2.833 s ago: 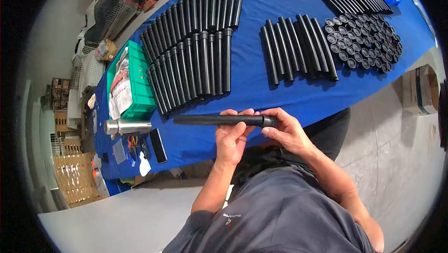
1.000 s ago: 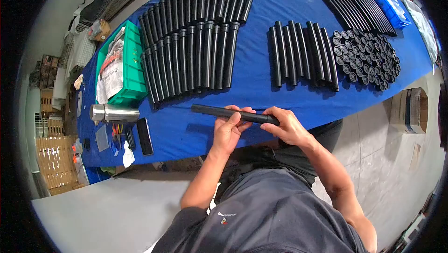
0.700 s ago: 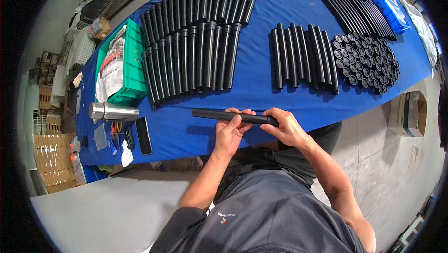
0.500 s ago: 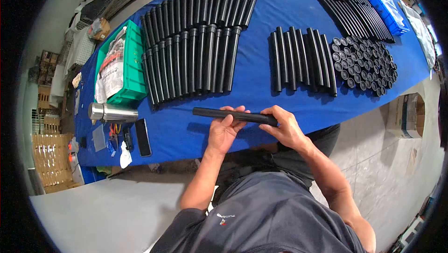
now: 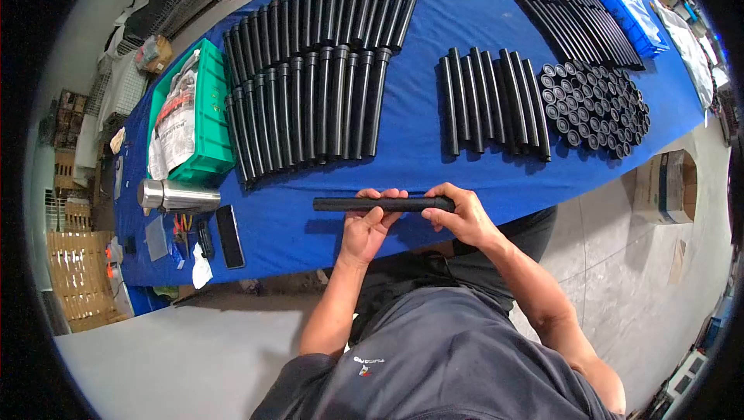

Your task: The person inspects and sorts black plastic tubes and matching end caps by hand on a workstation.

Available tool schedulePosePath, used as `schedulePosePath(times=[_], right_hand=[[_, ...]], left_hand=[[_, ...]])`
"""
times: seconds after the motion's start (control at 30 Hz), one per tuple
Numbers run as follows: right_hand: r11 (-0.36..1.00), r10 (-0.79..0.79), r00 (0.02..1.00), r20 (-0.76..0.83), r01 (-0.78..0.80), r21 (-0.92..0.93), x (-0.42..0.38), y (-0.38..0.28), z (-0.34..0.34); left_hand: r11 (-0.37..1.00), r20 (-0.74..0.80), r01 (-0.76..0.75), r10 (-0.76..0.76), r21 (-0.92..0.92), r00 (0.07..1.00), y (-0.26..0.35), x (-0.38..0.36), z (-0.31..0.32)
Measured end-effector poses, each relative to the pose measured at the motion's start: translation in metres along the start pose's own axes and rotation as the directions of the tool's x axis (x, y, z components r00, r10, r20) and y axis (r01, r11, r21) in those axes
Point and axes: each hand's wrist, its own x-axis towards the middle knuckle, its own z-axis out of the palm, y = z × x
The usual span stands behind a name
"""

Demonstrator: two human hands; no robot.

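A black tube [image 5: 333, 204] lies level across both hands above the front edge of the blue-covered table. My left hand [image 5: 367, 228] is closed round its middle, thumb in front and fingers behind. At the tube's right end, my right hand [image 5: 462, 217] grips a wider black end piece [image 5: 443, 204] between thumb and fingers. Beyond the hands, two rows of capped black tubes [image 5: 325, 102] stand out on the left, and plain black tubes [image 5: 496, 102] lie on the right. Many round black caps [image 5: 595, 106] are grouped beside them.
Thin black rods [image 5: 570, 13] and a blue bin [image 5: 632, 17] are at the back right. A green crate [image 5: 209, 110], a steel flask [image 5: 178, 195], a phone [image 5: 229, 236] and small tools [image 5: 183, 230] are on the left. A cardboard box [image 5: 668, 187] sits on the floor.
The tube has tilted to nearly level, and both hands sit slightly lower in the view. The table and its objects have shifted a little left with the camera's movement.
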Motion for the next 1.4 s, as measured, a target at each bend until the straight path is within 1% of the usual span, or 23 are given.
schedulePosePath(times=[0.03, 0.13, 0.23, 0.27, 0.33, 0.43, 0.47, 0.5, 0.53, 0.57, 0.6, 0.63, 0.73, 0.8, 0.83, 0.87, 0.93, 1.03, 1.13, 1.23, 1.4], right_hand=[[1.000, -0.007, 1.000, 0.003, 0.007, -0.012, 0.000, 0.000, 0.000], [0.995, 0.102, 0.994, 0.042, -0.102, 0.007, -0.001, -0.002, -0.003], [0.992, -0.116, 0.991, -0.070, 0.112, -0.050, -0.002, 0.005, 0.003], [0.990, -0.112, 0.990, -0.089, 0.119, 0.079, -0.004, 0.007, 0.005], [0.936, -0.097, 0.987, -0.128, 0.135, 0.326, -0.007, 0.003, 0.008], [0.975, -0.182, 0.979, -0.088, 0.191, 0.113, -0.008, 0.013, -0.003], [0.961, -0.268, 0.962, -0.048, 0.263, -0.080, -0.008, 0.015, -0.008], [0.905, -0.343, 0.939, 0.008, 0.333, -0.264, -0.007, 0.009, -0.013], [0.809, -0.406, 0.910, 0.078, 0.398, -0.433, -0.008, 0.003, -0.015], [0.917, -0.241, 0.970, 0.042, 0.241, -0.318, -0.009, -0.003, -0.014], [0.979, -0.066, 0.997, 0.030, 0.071, -0.193, -0.010, -0.010, -0.013], [0.992, 0.110, 0.993, 0.043, -0.108, -0.066, -0.009, -0.012, -0.011], [0.973, 0.158, 0.983, 0.093, -0.172, 0.156, -0.008, -0.002, -0.011], [0.999, 0.020, 1.000, 0.013, -0.019, -0.028, -0.010, -0.003, -0.011], [0.991, -0.057, 0.998, -0.017, 0.054, -0.124, -0.010, -0.005, -0.011], [0.963, -0.174, 0.985, -0.005, 0.169, -0.209, -0.008, -0.005, -0.013], [0.848, -0.394, 0.918, 0.044, 0.382, -0.367, -0.004, -0.003, -0.015], [0.840, -0.407, 0.912, 0.043, 0.393, -0.375, -0.006, -0.009, -0.011], [0.894, -0.323, 0.946, 0.009, 0.308, -0.324, -0.006, -0.010, -0.009], [0.917, -0.285, 0.958, -0.025, 0.265, -0.299, -0.004, -0.009, -0.008], [0.916, -0.264, 0.964, -0.023, 0.243, -0.318, -0.001, -0.002, -0.009]], left_hand=[[1.000, -0.015, 0.010, -0.010, -0.005, 1.000, 0.000, 0.000, 0.002], [0.999, -0.050, 0.031, -0.032, -0.021, 0.998, 0.002, 0.000, 0.006], [0.999, -0.041, 0.026, -0.028, -0.047, 0.999, 0.003, 0.000, 0.005], [0.998, -0.028, 0.023, -0.024, -0.055, 0.999, 0.003, 0.000, 0.002], [0.998, -0.021, 0.018, -0.019, -0.059, 1.000, 0.003, 0.000, 0.001], [0.999, -0.035, 0.015, -0.017, -0.041, 0.999, 0.001, 0.000, 0.003], [1.000, -0.041, 0.007, -0.009, -0.028, 0.999, 0.001, 0.001, 0.004], [1.000, -0.048, 0.000, 0.000, -0.012, 0.999, 0.000, 0.000, 0.004], [1.000, -0.039, 0.003, -0.004, -0.016, 0.999, 0.000, 0.000, 0.003], [1.000, -0.029, 0.007, -0.008, -0.018, 1.000, 0.000, 0.001, 0.002], [1.000, -0.018, 0.009, -0.010, -0.019, 1.000, 0.002, 0.002, 0.005], [1.000, -0.034, -0.004, 0.003, -0.021, 0.999, 0.003, 0.002, 0.007], [1.000, -0.071, -0.026, 0.025, -0.010, 0.997, 0.003, 0.001, 0.009], [1.000, -0.080, -0.018, 0.019, 0.018, 0.997, 0.000, 0.000, 0.003], [1.000, -0.082, -0.010, 0.012, 0.027, 0.997, 0.000, 0.000, 0.002], [0.999, -0.082, -0.003, 0.006, 0.036, 0.997, -0.001, 0.001, 0.001], [0.999, -0.081, -0.002, 0.006, 0.051, 0.997, -0.001, 0.003, 0.002], [0.998, -0.090, -0.030, 0.035, 0.060, 0.995, -0.001, 0.004, 0.005], [0.998, -0.120, -0.045, 0.051, 0.050, 0.991, -0.004, 0.000, 0.005], [0.996, -0.130, -0.057, 0.065, 0.065, 0.989, -0.006, 0.000, 0.004], [0.994, -0.148, -0.069, 0.081, 0.080, 0.986, -0.006, 0.000, 0.007]])
